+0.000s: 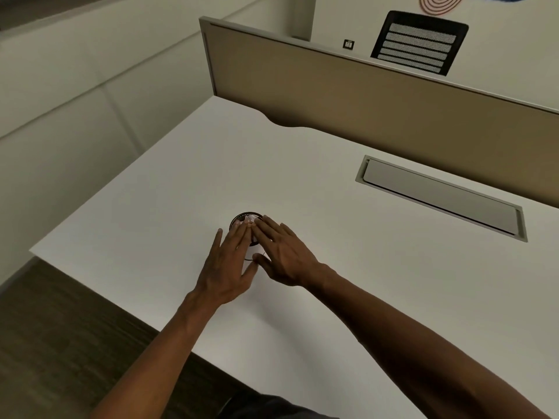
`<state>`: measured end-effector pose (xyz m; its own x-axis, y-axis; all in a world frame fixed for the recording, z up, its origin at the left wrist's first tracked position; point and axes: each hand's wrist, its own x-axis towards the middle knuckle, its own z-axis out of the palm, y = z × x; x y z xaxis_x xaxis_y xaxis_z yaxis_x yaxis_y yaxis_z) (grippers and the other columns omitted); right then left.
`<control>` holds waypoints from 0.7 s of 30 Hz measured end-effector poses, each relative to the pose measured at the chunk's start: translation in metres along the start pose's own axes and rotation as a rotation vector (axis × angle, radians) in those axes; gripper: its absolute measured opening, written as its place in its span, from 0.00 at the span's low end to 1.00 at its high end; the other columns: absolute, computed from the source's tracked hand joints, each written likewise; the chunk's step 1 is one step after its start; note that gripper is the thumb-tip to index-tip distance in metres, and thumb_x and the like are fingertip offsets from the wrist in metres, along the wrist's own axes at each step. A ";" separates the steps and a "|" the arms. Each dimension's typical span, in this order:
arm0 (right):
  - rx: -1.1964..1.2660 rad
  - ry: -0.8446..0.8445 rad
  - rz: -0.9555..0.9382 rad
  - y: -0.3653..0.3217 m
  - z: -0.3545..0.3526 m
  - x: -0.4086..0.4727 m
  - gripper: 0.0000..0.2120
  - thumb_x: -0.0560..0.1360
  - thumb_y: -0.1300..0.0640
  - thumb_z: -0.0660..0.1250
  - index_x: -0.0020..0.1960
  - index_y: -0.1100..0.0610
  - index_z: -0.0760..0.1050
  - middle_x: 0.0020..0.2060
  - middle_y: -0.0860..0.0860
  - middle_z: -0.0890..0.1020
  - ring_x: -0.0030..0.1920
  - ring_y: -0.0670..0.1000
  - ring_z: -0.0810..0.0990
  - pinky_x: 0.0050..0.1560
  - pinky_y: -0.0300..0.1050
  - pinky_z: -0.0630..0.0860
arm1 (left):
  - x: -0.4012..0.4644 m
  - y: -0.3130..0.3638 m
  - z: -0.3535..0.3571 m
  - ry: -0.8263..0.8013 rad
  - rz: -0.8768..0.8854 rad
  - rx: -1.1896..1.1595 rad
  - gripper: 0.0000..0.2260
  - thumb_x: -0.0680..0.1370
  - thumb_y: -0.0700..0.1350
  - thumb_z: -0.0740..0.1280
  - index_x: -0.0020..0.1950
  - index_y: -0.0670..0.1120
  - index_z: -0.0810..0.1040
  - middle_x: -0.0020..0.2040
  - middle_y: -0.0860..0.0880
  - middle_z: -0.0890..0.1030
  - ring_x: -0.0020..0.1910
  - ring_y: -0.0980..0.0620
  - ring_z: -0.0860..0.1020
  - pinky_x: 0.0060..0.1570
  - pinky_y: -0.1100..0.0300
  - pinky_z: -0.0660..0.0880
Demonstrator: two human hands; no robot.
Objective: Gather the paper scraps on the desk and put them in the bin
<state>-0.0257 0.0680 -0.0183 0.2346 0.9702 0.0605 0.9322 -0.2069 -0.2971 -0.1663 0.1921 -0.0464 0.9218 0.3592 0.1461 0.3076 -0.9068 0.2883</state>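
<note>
A small round dark-rimmed bin (239, 217) stands on the white desk (332, 267), near its middle. Pale paper scraps (250, 219) show inside its mouth. My left hand (227, 264) and my right hand (279, 252) lie flat side by side over the bin, fingers stretched out and slightly spread, fingertips meeting above the rim. Both hands cover most of the bin, so its body is hidden. A thin dark curved line, maybe the bin's lower edge, peeks out between my thumbs. No loose scraps show elsewhere on the desk.
A grey cable flap (438, 198) is set into the desk at the right. A tan partition (378, 95) runs along the desk's far edge, with a black mesh chair (419, 43) behind it. The desk's left edge drops to dark floor (60, 343).
</note>
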 end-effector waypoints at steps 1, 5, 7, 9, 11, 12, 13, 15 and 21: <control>-0.036 -0.059 0.006 0.001 0.002 0.000 0.33 0.82 0.46 0.58 0.81 0.57 0.51 0.81 0.53 0.54 0.82 0.54 0.49 0.78 0.58 0.55 | 0.001 -0.002 0.001 -0.019 0.017 0.042 0.34 0.80 0.56 0.61 0.81 0.43 0.55 0.81 0.46 0.57 0.81 0.50 0.52 0.79 0.43 0.50; -0.108 -0.129 -0.003 0.003 0.003 0.002 0.35 0.82 0.44 0.57 0.82 0.58 0.48 0.82 0.54 0.50 0.82 0.54 0.44 0.79 0.64 0.50 | 0.005 -0.005 -0.001 -0.047 0.034 0.113 0.37 0.76 0.60 0.62 0.80 0.42 0.58 0.80 0.46 0.60 0.80 0.47 0.54 0.78 0.41 0.50; -0.130 -0.145 0.005 0.001 0.002 0.006 0.35 0.81 0.45 0.59 0.81 0.59 0.50 0.81 0.55 0.53 0.82 0.55 0.45 0.78 0.66 0.50 | 0.008 -0.005 -0.001 -0.060 0.032 0.121 0.38 0.75 0.61 0.64 0.79 0.43 0.60 0.79 0.46 0.62 0.80 0.47 0.55 0.78 0.41 0.50; -0.137 -0.156 0.023 -0.001 0.001 0.010 0.34 0.80 0.47 0.61 0.80 0.59 0.54 0.80 0.55 0.57 0.82 0.56 0.45 0.78 0.67 0.50 | 0.012 -0.004 -0.003 -0.078 0.028 0.139 0.37 0.74 0.61 0.65 0.78 0.44 0.63 0.79 0.47 0.64 0.80 0.47 0.55 0.79 0.41 0.48; -0.116 -0.171 0.041 -0.002 0.001 0.014 0.33 0.80 0.48 0.62 0.79 0.60 0.55 0.80 0.55 0.58 0.82 0.56 0.45 0.78 0.67 0.51 | 0.016 -0.003 -0.005 -0.093 0.028 0.142 0.36 0.74 0.61 0.66 0.77 0.45 0.65 0.78 0.48 0.65 0.80 0.48 0.56 0.79 0.42 0.47; -0.094 -0.169 0.047 -0.003 0.000 0.015 0.33 0.80 0.48 0.62 0.79 0.60 0.56 0.80 0.55 0.58 0.82 0.55 0.45 0.78 0.67 0.52 | 0.018 -0.002 -0.007 -0.095 0.024 0.140 0.35 0.74 0.61 0.66 0.77 0.45 0.65 0.78 0.49 0.65 0.80 0.48 0.57 0.79 0.42 0.47; -0.067 -0.164 0.047 -0.002 -0.001 0.015 0.33 0.80 0.49 0.63 0.79 0.60 0.56 0.80 0.55 0.58 0.82 0.55 0.45 0.78 0.66 0.52 | 0.018 -0.001 -0.008 -0.087 0.028 0.131 0.35 0.74 0.60 0.67 0.77 0.45 0.65 0.78 0.48 0.66 0.80 0.48 0.57 0.79 0.42 0.47; 0.007 -0.124 0.038 0.000 -0.003 0.011 0.34 0.79 0.51 0.64 0.80 0.59 0.54 0.80 0.54 0.58 0.82 0.55 0.48 0.78 0.62 0.53 | 0.018 0.000 -0.009 -0.077 0.026 0.109 0.35 0.75 0.59 0.68 0.78 0.45 0.63 0.78 0.48 0.65 0.80 0.47 0.57 0.79 0.43 0.46; 0.088 0.056 0.118 0.017 -0.013 -0.011 0.33 0.80 0.49 0.64 0.79 0.61 0.58 0.78 0.58 0.63 0.80 0.58 0.58 0.78 0.55 0.61 | 0.018 0.004 -0.010 0.048 -0.004 0.055 0.33 0.74 0.55 0.72 0.74 0.42 0.68 0.75 0.44 0.69 0.78 0.44 0.61 0.78 0.44 0.53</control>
<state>-0.0084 0.0524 -0.0115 0.3579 0.9309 0.0726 0.8701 -0.3044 -0.3876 -0.1510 0.1974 -0.0335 0.9083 0.3722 0.1909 0.3254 -0.9155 0.2366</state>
